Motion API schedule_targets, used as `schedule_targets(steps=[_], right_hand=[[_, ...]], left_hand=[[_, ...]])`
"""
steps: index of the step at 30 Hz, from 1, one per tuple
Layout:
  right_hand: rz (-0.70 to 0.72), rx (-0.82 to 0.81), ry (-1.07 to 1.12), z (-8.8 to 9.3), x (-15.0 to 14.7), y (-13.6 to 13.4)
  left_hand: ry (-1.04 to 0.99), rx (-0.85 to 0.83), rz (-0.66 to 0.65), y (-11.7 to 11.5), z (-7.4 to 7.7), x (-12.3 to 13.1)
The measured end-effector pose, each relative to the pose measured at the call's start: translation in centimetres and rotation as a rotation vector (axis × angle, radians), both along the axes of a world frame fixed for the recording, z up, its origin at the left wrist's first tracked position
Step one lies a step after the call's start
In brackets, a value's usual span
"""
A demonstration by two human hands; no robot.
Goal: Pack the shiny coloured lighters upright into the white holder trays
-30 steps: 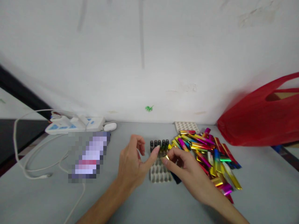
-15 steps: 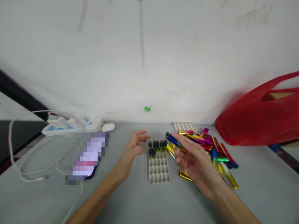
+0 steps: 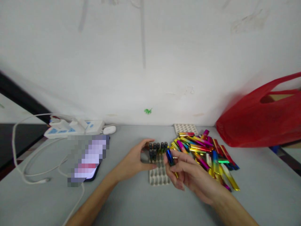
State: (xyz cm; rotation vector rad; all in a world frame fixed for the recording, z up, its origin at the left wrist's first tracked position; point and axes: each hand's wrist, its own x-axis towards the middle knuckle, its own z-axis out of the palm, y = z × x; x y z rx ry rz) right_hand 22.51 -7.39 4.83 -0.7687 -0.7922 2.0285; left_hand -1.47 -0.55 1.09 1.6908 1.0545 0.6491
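Observation:
A pale slotted tray (image 3: 159,177) lies on the grey table with several dark-capped tubes (image 3: 158,147) standing in its far rows. My left hand (image 3: 135,160) curls around the tray's left side, fingers touching it. My right hand (image 3: 188,174) pinches a shiny blue tube (image 3: 169,157) upright just above the tray's right edge, and a gold tube shows under its fingers. A heap of shiny coloured tubes (image 3: 207,153) lies to the right of the tray.
A second slotted tray (image 3: 185,128) sits by the wall. A red plastic bag (image 3: 261,119) fills the right. A phone (image 3: 88,158), a white power strip (image 3: 74,127), a white mouse (image 3: 109,129) and cables (image 3: 30,169) lie at the left.
My right hand has come down from above the heap to the tray with the blue tube, now upright. My left hand has moved from open in the air onto the tray's left side.

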Motion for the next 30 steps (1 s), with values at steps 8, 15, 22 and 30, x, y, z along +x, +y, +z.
schedule_targets(steps=[8, 15, 22, 30], right_hand=[[-0.002, 0.007, 0.0, 0.1, -0.2, 0.0], [-0.047, -0.068, 0.002, 0.5, -1.1, 0.0], [0.002, -0.102, -0.014, -0.5, -1.2, 0.1], [-0.023, -0.095, -0.05, -1.3, -1.3, 0.2]], left_hand=[[0.004, 0.002, 0.029, 0.4, -0.3, -0.1], [-0.01, -0.009, 0.033, 0.4, -0.2, -0.1], [-0.007, 0.01, 0.01, 0.6, 0.0, -0.1], [0.004, 0.001, 0.019, 0.8, -0.2, -0.2]])
